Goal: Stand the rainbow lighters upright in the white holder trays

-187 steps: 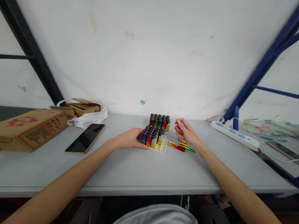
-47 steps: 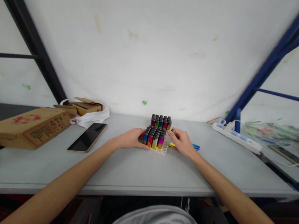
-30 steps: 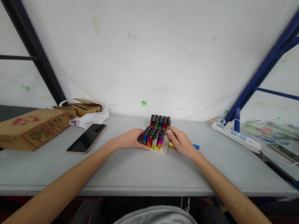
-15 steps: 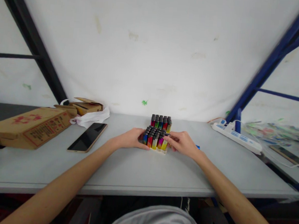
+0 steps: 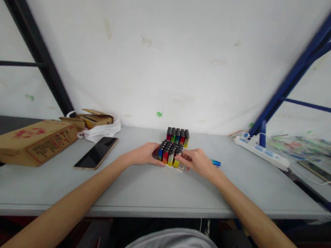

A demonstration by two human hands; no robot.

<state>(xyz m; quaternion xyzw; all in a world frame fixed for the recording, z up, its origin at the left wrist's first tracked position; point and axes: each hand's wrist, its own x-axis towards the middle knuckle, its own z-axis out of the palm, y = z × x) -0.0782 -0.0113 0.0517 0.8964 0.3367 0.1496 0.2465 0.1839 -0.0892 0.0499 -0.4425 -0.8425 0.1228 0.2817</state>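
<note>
Black-topped lighters in several colours stand upright in a pale tray (image 5: 176,168) in front of me. My left hand (image 5: 145,153) curves around the tray's left side, thumb at its front. At the tray's front right, my right hand (image 5: 195,160) pinches a yellow lighter (image 5: 176,163) near its top, beside the other front-row lighters. A bare slot (image 5: 181,166) shows at the front right corner. Behind stands a second block of lighters (image 5: 177,136). A blue lighter-like object (image 5: 216,163) lies right of my right hand, partly hidden by it.
On the left are a smartphone (image 5: 97,153), a large cardboard box (image 5: 31,141), a smaller open box (image 5: 97,120) and a white plastic bag (image 5: 101,131). A white power strip (image 5: 261,150) lies at the right, by a blue metal post (image 5: 294,68). A white wall rises behind the table.
My right hand has shifted slightly left with the yellow lighter, uncovering the corner slot. More of the blue object on the right shows. My left hand has stayed at the tray.
</note>
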